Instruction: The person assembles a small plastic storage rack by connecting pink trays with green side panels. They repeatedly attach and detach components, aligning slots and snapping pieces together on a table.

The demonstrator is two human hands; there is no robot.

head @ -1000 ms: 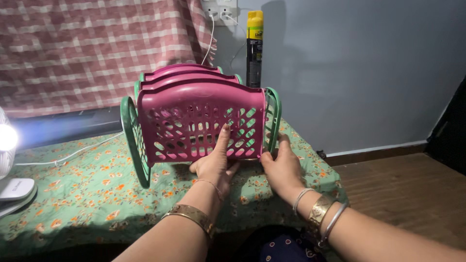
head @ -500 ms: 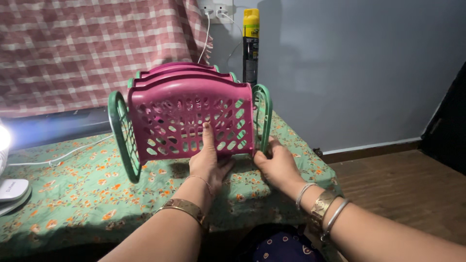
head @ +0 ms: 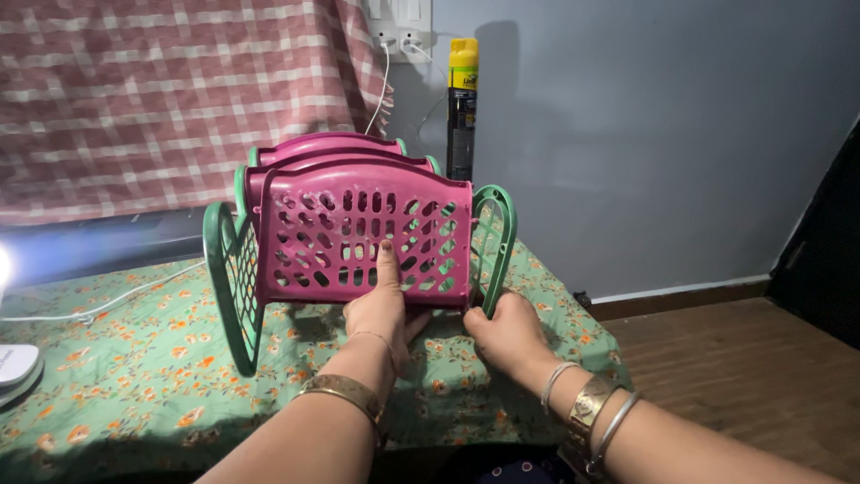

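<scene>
A rack of magenta perforated plastic trays [head: 358, 229] set between two green side frames [head: 231, 282] stands tipped on the table. My left hand [head: 381, 309] grips the lower edge of the front tray, with the thumb pressed up against its slotted face. My right hand [head: 506, 332] holds the bottom of the right green side frame [head: 495, 242]. Two more magenta trays rise behind the front one. Both wrists wear metal bangles.
The table carries a green floral cloth [head: 134, 367]. A black spray can with a yellow cap [head: 462, 108] stands against the grey wall. A checked curtain [head: 161, 90], a wall socket with white cables [head: 394, 36], and a white object [head: 13, 363] at the left edge are in view.
The rack has shifted slightly left and lower in view and tilted, so its front face points more toward me. Both hands kept their hold on it.
</scene>
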